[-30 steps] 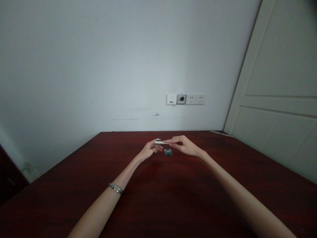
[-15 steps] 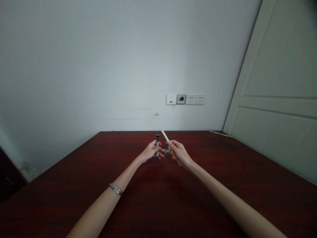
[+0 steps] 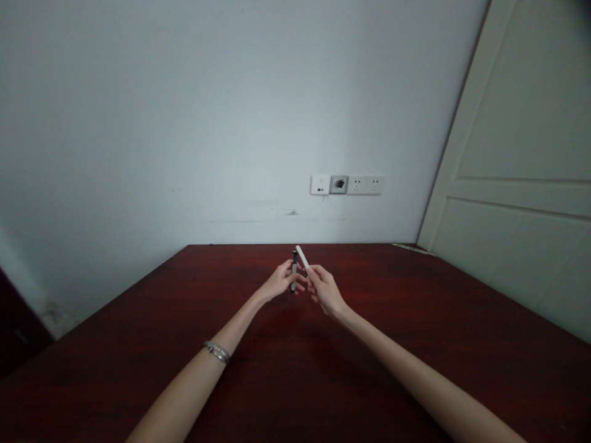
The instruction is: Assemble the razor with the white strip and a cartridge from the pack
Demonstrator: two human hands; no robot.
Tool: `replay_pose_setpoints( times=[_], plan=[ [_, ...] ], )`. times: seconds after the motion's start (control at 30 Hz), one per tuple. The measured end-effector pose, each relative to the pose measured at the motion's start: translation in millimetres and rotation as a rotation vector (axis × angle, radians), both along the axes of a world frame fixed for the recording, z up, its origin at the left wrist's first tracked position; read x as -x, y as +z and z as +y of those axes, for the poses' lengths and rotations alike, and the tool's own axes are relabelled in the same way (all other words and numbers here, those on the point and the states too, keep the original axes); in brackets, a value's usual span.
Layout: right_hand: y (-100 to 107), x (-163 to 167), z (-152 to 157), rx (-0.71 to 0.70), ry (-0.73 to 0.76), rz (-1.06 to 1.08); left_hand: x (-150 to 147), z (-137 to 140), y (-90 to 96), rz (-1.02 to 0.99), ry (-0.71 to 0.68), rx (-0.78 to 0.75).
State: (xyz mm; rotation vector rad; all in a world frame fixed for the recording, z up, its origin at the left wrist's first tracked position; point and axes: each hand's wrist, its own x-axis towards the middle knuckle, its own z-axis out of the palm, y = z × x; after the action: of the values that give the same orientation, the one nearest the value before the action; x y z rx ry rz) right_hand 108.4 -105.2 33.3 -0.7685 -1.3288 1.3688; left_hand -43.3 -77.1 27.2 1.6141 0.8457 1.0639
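My left hand (image 3: 279, 282) is closed around a razor (image 3: 294, 277) with a grey-and-black handle. The razor stands upright, its dark head at the top. In my right hand (image 3: 325, 290) is a slim white stick (image 3: 302, 257), gripped between thumb and fingers and tilted up to the left. Its upper end overlaps or lies beside the razor's head; whether they touch I cannot tell. Most of the stick's lower part is covered by my hand.
Both hands are over a dark red wooden table (image 3: 258, 381). Behind it rises a white wall with a row of sockets (image 3: 347, 184). A pale panelled door (image 3: 517, 246) borders the right side, and a thin flat strip (image 3: 412, 249) lies at the far right edge.
My right hand has moved left with the white stick, bringing its tip to the razor's head. The small green-and-clear item between my hands is now hidden. My left hand stays nearly still.
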Motion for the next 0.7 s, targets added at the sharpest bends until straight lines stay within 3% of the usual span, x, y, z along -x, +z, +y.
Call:
replay_pose_setpoints(
  times=[0.27, 0.7],
  plan=[
    [-1.6, 1.7, -14.8, 0.084, 0.039, 0.101, -0.6, 2.6, -1.3, -0.017, 0.063, -0.026],
    [-3.4, 7.7, -16.9, 0.093, 0.037, 0.204, -1.7, 4.5, -5.8, -0.028, 0.012, -0.057]
  ],
)
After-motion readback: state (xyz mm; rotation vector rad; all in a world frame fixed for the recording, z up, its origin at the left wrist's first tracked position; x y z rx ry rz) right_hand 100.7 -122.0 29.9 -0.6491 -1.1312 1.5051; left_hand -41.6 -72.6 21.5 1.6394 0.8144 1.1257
